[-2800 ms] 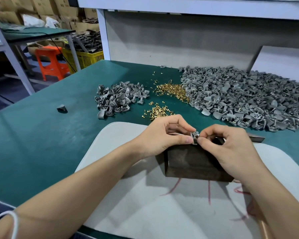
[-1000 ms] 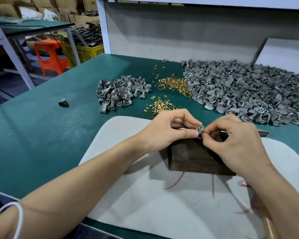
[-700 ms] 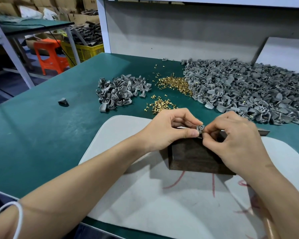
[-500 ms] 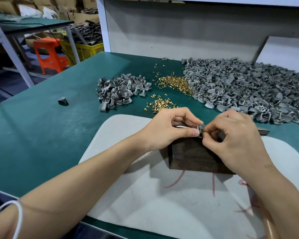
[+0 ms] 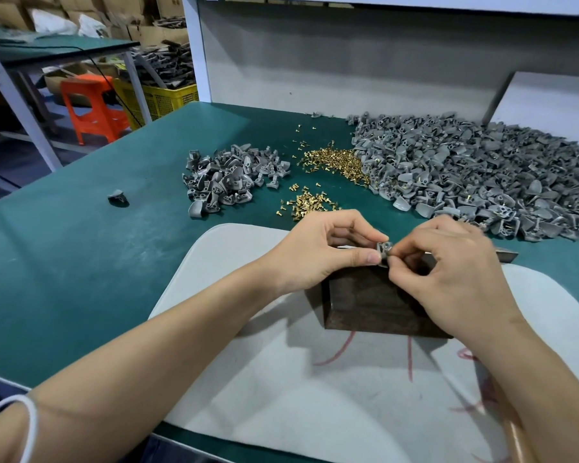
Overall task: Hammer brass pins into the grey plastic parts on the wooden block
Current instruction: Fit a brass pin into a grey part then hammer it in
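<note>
While the wooden block (image 5: 365, 302) sits on a white board (image 5: 281, 379) by the near edge of the green desk (image 5: 81, 262), both hands meet at its top near edge. The left hand (image 5: 318, 252) has its fingers curled, thumb and forefinger clamped on the left side of a small grey plastic part (image 5: 384, 249), which stands on the block's top. The right hand (image 5: 448, 272) is curled as well, its thumb and forefinger pinched together against the right side of the same part. Whether a pin sits between those fingertips I cannot tell, as they cover it. The two hands are almost touching, with only the part between them.

Beyond the right hand, the end of a dark metal bar (image 5: 505, 254) pokes out near the board's far right edge. Red scrawled lines mark the board in front of the block.

Toward the far edge of the desk lies a large heap of grey parts (image 5: 482, 175), reaching to the right edge. A smaller heap of grey parts (image 5: 228, 182) lies nearer the middle. Between them are brass pins (image 5: 335, 160), with a second small cluster of pins (image 5: 306, 203) just beyond the board's far edge. One lone grey part (image 5: 117, 197) lies toward the left edge, well apart from the rest.

A white band (image 5: 30, 426) circles the left wrist. Past the desk's far left corner stand an orange stool (image 5: 94, 108) and a yellow crate (image 5: 161, 98).
</note>
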`<move>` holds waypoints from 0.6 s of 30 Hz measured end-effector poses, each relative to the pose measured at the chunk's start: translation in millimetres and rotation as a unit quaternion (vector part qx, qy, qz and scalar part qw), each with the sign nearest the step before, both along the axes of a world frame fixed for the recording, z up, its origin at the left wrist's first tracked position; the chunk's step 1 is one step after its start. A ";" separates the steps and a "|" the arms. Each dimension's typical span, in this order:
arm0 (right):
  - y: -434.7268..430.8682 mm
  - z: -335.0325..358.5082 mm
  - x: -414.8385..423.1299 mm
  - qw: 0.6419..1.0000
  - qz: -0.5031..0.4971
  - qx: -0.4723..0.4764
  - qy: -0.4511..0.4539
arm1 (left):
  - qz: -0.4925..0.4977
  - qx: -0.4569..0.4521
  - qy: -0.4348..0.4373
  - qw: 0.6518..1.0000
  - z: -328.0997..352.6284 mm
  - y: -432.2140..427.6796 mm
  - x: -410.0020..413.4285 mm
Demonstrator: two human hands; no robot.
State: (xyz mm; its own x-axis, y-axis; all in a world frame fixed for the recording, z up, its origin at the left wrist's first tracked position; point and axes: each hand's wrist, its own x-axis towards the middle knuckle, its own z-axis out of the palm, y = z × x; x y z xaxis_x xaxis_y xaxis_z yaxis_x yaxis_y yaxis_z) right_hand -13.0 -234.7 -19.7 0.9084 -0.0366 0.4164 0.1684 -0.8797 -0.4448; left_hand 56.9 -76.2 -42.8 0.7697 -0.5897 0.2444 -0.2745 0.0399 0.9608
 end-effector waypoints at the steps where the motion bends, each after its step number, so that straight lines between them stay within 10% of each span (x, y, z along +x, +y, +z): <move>1: 0.7 0.7 -0.6 1.000 -0.001 0.004 0.004 | 0.000 -0.001 0.002 1.000 -0.2 0.1 0.3; 18: -0.7 -3.2 3.3 0.998 0.028 -0.026 -0.054 | -0.005 -0.019 0.021 1.000 -1.1 -0.5 -1.8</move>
